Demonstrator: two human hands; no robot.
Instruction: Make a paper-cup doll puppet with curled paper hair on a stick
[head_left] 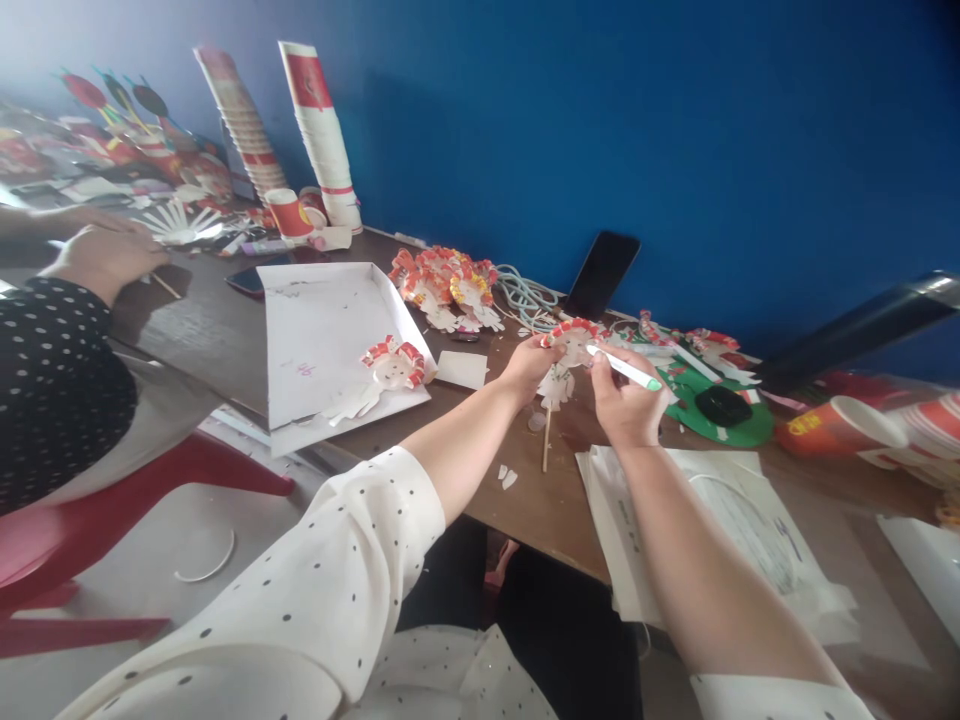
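Note:
My left hand [531,366] pinches the left edge of a paper cup craft [574,342] with a round pale middle, a curled red-and-white rim and white cut strips below. In my right hand [626,400] is a white marker [626,368] with a green end, its tip against the craft's pale middle. Beneath the craft, a thin wooden stick [547,440] points down toward the table. A similar paper craft [393,366] lies in the white box lid [330,320] to the left of my hands.
A pile of red-and-white paper crafts [446,280], a coiled cable [525,295] and a phone [604,272] lie by the blue wall. Tall paper cup stacks [322,140] stand back left. On the right are a green disc [750,425], paper cups [844,425] and paper bags [727,500]. A co-worker's hand [105,255] is at left.

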